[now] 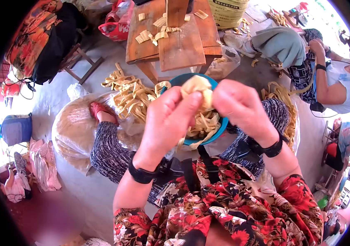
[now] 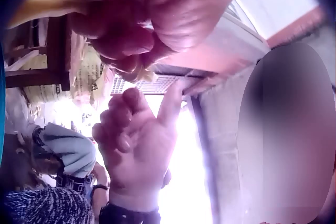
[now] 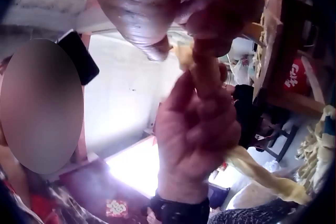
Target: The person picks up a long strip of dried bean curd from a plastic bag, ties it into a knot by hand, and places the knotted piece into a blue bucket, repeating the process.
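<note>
A pale yellow, flat strip like tofu skin [image 1: 199,88] is bunched between both hands, above a blue basin [image 1: 223,128]. My left hand [image 1: 169,119] grips the bunch, thumb pressed along its near side. From that hand a long tail of the strip [image 3: 268,179] hangs down in the right wrist view. My right hand [image 1: 242,106] is curled at the bunch's right side, a small end of the strip showing by its thumb and fingers in the right wrist view. More loose strips [image 1: 201,127] lie in the basin.
Ahead stands a wooden bench [image 1: 181,53] with short cut pieces on it. A heap of strips [image 1: 130,94] lies left of the basin, beside a large plastic-wrapped bundle [image 1: 74,127]. More strips [image 1: 292,119] hang by the right knee. Another person [image 1: 335,82] sits at right.
</note>
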The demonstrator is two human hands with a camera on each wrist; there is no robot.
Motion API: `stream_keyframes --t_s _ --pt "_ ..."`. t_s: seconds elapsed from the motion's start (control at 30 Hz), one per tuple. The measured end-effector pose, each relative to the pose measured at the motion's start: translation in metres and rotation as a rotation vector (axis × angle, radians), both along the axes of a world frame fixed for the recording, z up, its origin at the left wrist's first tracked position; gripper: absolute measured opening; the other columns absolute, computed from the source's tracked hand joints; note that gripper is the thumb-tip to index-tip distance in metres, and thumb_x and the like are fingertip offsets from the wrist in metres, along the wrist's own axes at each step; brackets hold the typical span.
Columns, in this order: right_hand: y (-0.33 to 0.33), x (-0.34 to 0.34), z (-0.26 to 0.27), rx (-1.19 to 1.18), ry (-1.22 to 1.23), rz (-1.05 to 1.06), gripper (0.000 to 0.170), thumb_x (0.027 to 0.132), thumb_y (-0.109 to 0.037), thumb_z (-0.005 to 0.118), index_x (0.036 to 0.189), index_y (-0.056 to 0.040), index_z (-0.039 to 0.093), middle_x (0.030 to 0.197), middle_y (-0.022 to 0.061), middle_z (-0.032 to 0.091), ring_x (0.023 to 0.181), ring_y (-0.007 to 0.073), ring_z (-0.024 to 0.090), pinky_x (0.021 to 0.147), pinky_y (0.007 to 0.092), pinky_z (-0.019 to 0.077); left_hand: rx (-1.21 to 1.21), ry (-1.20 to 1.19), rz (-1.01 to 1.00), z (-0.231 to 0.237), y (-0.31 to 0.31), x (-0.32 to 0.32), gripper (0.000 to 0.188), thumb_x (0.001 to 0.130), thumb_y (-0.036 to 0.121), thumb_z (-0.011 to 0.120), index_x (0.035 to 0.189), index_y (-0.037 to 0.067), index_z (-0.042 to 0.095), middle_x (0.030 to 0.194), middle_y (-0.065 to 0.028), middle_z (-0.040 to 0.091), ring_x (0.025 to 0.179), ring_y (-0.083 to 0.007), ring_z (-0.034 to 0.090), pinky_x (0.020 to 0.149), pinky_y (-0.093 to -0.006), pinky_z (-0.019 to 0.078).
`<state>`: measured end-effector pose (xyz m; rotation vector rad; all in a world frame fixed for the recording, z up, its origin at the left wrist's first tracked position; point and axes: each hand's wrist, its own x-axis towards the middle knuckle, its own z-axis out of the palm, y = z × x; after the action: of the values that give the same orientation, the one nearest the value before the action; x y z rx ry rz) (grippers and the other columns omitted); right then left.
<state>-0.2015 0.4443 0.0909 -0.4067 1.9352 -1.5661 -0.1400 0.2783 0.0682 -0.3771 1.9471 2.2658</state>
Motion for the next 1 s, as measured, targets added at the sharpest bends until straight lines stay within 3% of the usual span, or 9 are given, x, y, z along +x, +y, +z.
stream_keyframes --t_s 0.03,0.13,0.27,0.3,0.43,0.57,0.7,0.9,1.0 --pt "-0.008 0.003 -0.014 -0.012 0.282 0.005 0.027 0.091 -0.026 0.053 0.079 -0.0020 0.055 0.066 -0.0022 0.052 0.058 0.0006 0.044 0.048 0.0166 0.0351 -0.011 -0.030 -0.036 -0.002 0.002 0.001 0.018 0.087 0.017 0.059 0.096 0.002 0.061 0.069 0.0030 0.058 0.059 -0.0012 0.050 0.050 -0.0155 0.0383" --pt "0.014 0.008 0.005 -0.312 -0.162 -0.192 0.031 0.092 -0.028 0.050 0.074 -0.0027 0.054 0.064 -0.0013 0.052 0.058 0.0026 0.047 0.049 0.0188 0.0367 0.050 0.044 -0.017 0.005 -0.016 0.006 0.019 0.085 0.012 0.061 0.099 0.000 0.060 0.075 0.0000 0.062 0.064 -0.0031 0.053 0.057 -0.0156 0.0418" --pt "0.022 -0.002 -0.004 -0.096 -0.076 0.072 0.030 0.093 -0.026 0.048 0.079 -0.0015 0.057 0.066 0.0003 0.055 0.060 0.0047 0.052 0.053 0.0202 0.0404 -0.135 0.045 -0.039 0.002 -0.045 0.011 0.017 0.080 0.011 0.067 0.091 -0.001 0.066 0.080 -0.0007 0.064 0.073 -0.0047 0.055 0.066 -0.0177 0.0441" --pt "0.016 -0.003 -0.014 -0.186 0.046 0.022 0.036 0.093 -0.032 0.046 0.086 0.0003 0.060 0.070 0.0038 0.059 0.063 0.0077 0.055 0.059 0.0209 0.0436 -0.145 0.074 -0.017 0.002 -0.044 0.010 0.016 0.080 0.010 0.067 0.091 -0.001 0.066 0.080 -0.0004 0.064 0.073 -0.0045 0.055 0.065 -0.0177 0.0441" --pt "0.015 -0.032 -0.003 -0.037 -0.101 0.210 0.051 0.093 -0.042 0.039 0.097 0.0056 0.059 0.077 0.0129 0.065 0.067 0.0166 0.063 0.065 0.0245 0.0480 -0.283 0.153 -0.018 0.009 -0.034 0.005 0.014 0.078 0.009 0.068 0.088 0.000 0.066 0.076 0.0008 0.062 0.070 -0.0038 0.052 0.062 -0.0171 0.0408" --pt "0.005 -0.048 0.000 -0.151 -0.386 0.364 0.048 0.091 -0.038 0.044 0.100 0.0067 0.058 0.074 0.0151 0.065 0.059 0.0198 0.063 0.059 0.0261 0.0505 -0.484 0.293 -0.071 0.016 -0.034 0.000 0.012 0.079 0.007 0.067 0.087 -0.001 0.066 0.076 -0.0019 0.063 0.068 -0.0051 0.056 0.061 -0.0190 0.0446" --pt "0.009 -0.053 -0.003 -0.178 -0.394 0.351 0.045 0.092 -0.035 0.045 0.108 0.0054 0.056 0.075 0.0098 0.063 0.060 0.0128 0.060 0.056 0.0217 0.0473 -0.536 0.387 0.030 0.014 -0.042 -0.002 0.013 0.079 0.007 0.067 0.089 -0.001 0.065 0.075 -0.0031 0.063 0.069 -0.0059 0.056 0.062 -0.0194 0.0451" --pt "0.008 -0.031 -0.004 0.004 -0.214 0.363 0.031 0.092 -0.029 0.049 0.102 -0.0021 0.060 0.071 -0.0018 0.055 0.053 0.0028 0.046 0.048 0.0175 0.0371 -0.113 0.102 -0.033 0.010 -0.033 -0.008 0.018 0.081 0.004 0.063 0.098 0.001 0.063 0.086 -0.0042 0.064 0.075 -0.0066 0.058 0.066 -0.0207 0.0469" --pt "0.003 -0.026 0.000 0.098 -0.253 0.380 0.025 0.093 -0.024 0.047 0.098 -0.0011 0.056 0.066 -0.0018 0.051 0.055 0.0048 0.049 0.049 0.0200 0.0402 -0.055 0.138 -0.087 0.005 -0.027 -0.009 0.018 0.082 0.003 0.062 0.099 0.001 0.063 0.092 -0.0049 0.064 0.079 -0.0080 0.059 0.068 -0.0224 0.0483"
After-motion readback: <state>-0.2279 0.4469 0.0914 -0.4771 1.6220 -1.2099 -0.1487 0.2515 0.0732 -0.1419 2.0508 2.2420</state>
